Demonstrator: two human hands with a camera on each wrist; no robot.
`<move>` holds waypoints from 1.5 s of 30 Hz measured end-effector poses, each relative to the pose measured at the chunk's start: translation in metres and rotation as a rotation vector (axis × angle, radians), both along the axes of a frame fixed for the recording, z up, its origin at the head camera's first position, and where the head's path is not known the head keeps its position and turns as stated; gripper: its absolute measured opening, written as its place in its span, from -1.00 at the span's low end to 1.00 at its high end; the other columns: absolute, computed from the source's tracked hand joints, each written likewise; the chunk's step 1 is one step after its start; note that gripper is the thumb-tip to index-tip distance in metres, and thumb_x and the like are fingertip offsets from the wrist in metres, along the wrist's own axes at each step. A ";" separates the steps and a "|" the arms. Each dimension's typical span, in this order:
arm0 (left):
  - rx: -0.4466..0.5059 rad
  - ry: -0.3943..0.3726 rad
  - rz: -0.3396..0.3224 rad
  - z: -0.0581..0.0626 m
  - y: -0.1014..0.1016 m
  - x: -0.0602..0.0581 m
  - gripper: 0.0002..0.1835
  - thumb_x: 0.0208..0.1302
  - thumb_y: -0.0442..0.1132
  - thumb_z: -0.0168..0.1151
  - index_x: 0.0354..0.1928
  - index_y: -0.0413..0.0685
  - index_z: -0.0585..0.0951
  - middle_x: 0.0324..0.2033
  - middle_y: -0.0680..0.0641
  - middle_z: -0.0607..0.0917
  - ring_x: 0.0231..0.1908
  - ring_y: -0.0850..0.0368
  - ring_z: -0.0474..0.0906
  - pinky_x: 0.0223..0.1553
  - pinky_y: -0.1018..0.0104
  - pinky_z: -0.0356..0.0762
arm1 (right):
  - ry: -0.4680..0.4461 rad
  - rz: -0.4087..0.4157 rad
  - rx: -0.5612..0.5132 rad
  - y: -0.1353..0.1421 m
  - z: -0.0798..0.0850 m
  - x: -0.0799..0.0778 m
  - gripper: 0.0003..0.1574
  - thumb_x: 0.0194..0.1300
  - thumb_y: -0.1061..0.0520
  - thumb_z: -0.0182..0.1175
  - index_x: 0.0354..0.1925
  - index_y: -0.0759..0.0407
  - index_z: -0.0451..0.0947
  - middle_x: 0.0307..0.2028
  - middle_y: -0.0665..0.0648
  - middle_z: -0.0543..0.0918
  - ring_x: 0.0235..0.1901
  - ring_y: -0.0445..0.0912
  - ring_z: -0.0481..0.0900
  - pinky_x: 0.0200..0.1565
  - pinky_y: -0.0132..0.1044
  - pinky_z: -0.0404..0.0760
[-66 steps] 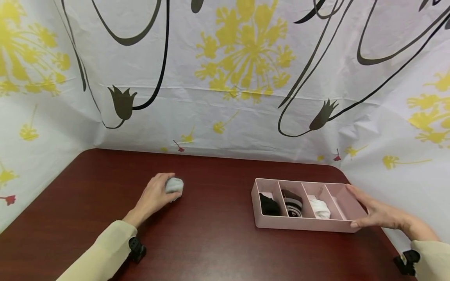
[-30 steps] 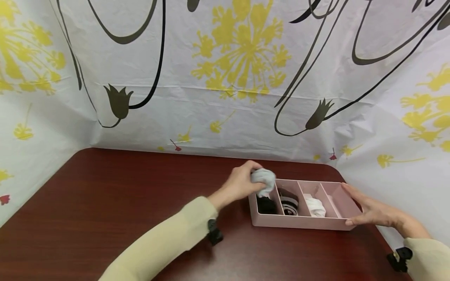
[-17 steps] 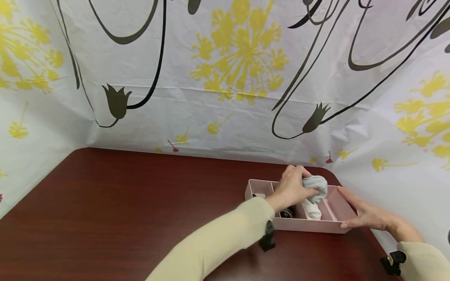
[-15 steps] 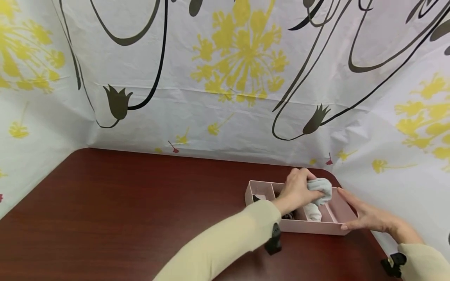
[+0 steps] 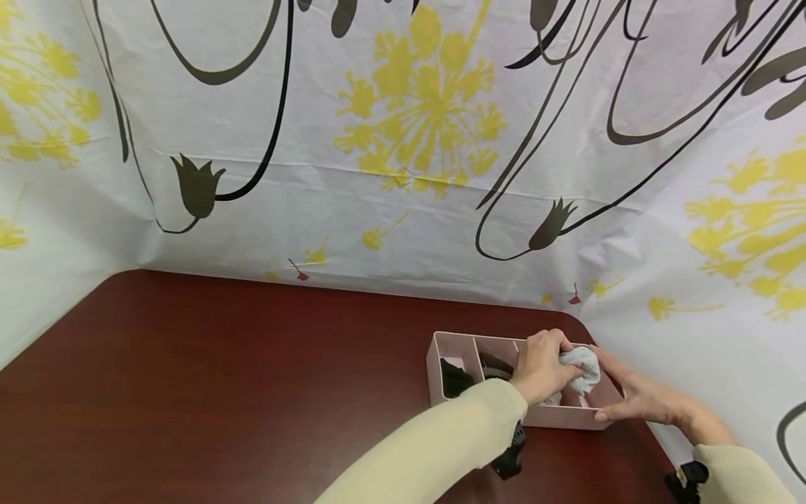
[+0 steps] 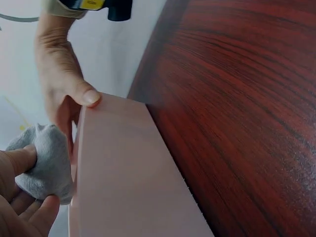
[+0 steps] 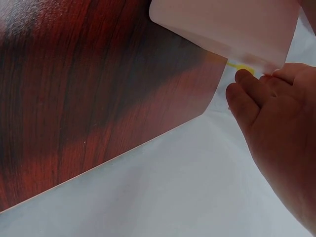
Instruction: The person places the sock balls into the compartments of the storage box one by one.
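Observation:
My left hand [image 5: 543, 371] pinches a balled light grey sock [image 5: 582, 367] over the right-end compartment of a pink divided box [image 5: 560, 418]. In the left wrist view, thumb and fingers are around the fuzzy sock [image 6: 47, 163], beside the box wall [image 6: 123, 168]. At the box's right end, my right hand [image 5: 648, 399] grips it, thumb at the front corner and fingers at the back one. A black sock [image 5: 455, 379] lies in the leftmost compartment and a dark striped sock [image 5: 496, 367] in the second. My left hand mostly hides the white sock [image 5: 553, 399] in the third.
The box stands on a dark red wooden table [image 5: 252, 378], near its right edge. A white sheet [image 5: 378, 238] with flower prints hangs behind and at both sides. Dark wrist cameras [image 5: 508, 458] are strapped at both sleeves.
The left hand has carried the grey sock from the table's left side across to the box's right end and lowered it there. The right hand keeps its grip on the box.

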State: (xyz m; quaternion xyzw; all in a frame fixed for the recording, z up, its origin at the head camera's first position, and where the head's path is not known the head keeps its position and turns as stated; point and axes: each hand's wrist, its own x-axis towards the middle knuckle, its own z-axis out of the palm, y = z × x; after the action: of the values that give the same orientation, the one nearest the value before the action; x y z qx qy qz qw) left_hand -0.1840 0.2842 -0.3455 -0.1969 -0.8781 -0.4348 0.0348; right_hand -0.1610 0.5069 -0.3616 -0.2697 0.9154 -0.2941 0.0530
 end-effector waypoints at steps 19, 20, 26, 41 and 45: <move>-0.138 0.298 -0.083 -0.022 0.019 0.006 -0.70 0.04 -0.16 0.38 -0.21 0.19 0.48 -0.31 0.22 0.48 -0.31 0.42 0.43 -0.36 0.68 0.25 | -0.157 0.080 -0.162 0.001 -0.005 -0.003 0.24 -0.01 0.43 0.30 0.36 0.58 -0.35 0.22 -0.49 0.11 0.05 -0.50 0.33 -0.07 -0.58 0.42; -0.167 0.332 -0.082 -0.023 0.019 0.006 -0.70 0.03 -0.14 0.39 -0.22 0.20 0.48 -0.31 0.22 0.48 -0.32 0.41 0.43 -0.35 0.67 0.27 | -0.162 0.085 -0.169 0.002 -0.005 -0.004 0.24 -0.01 0.45 0.30 0.35 0.58 -0.36 0.22 -0.48 0.12 0.02 -0.48 0.36 -0.09 -0.55 0.45; -0.327 0.509 -0.069 -0.025 0.022 0.005 -0.72 0.03 -0.03 0.40 -0.24 0.24 0.50 -0.28 0.25 0.52 -0.24 0.43 0.49 -0.08 0.49 0.37 | -0.121 0.058 -0.122 0.002 -0.003 -0.003 0.27 -0.02 0.42 0.33 0.37 0.56 -0.34 0.27 -0.24 0.08 0.00 -0.49 0.32 -0.12 -0.55 0.47; -0.459 0.472 -0.070 -0.029 0.032 0.010 -0.74 0.08 0.11 0.32 -0.29 0.35 0.45 -0.48 0.34 0.57 -0.42 0.40 0.58 0.16 0.26 0.36 | -0.034 -0.026 0.007 0.001 -0.002 0.002 0.30 -0.08 0.26 0.39 0.38 0.55 -0.25 0.26 0.74 -0.10 0.17 -0.74 -0.15 0.02 -0.84 -0.06; -0.481 0.439 -0.092 -0.029 0.034 0.009 -0.83 0.09 0.15 0.30 -0.34 0.43 0.51 -0.48 0.38 0.57 -0.43 0.42 0.56 0.17 0.26 0.35 | -0.035 -0.024 0.013 0.002 -0.002 0.002 0.29 -0.05 0.25 0.38 0.40 0.49 -0.25 0.31 0.66 -0.13 0.19 -0.73 -0.19 0.02 -0.84 -0.07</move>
State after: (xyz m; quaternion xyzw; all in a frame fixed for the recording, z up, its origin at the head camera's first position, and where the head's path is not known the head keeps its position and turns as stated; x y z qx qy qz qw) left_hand -0.1750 0.3178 -0.3745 -0.3279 -0.9173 -0.1633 0.1561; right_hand -0.1589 0.5088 -0.3634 -0.2532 0.9194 -0.2933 0.0671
